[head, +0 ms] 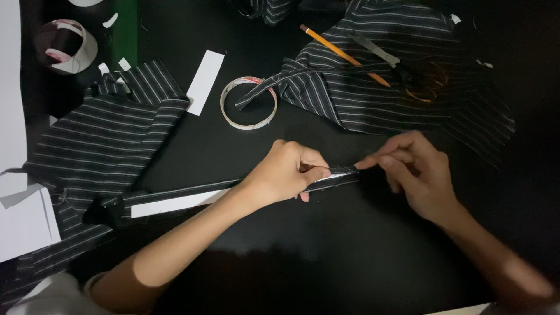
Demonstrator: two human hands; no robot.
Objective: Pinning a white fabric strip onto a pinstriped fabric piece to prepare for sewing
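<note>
black table (350, 233) fills the frame. striped cloth (99, 146) lies at left, a second striped piece (396, 93) at upper right with a pencil (344, 54) and scissors (402, 67) on it. a tape ring (249, 103) sits at upper centre, a paper slip (205, 81) just left of it.

the strip (192, 197), narrow striped fabric with a white backing showing, runs from lower left to centre. my left hand (286, 172) is closed on it, thumb pressing the top edge. my right hand (417, 172) pinches its right end with narrow fingertips.

judgement: i am folding the fabric edge over the backing. the next move calls for an even fold, held flat, worked along the strip.
</note>
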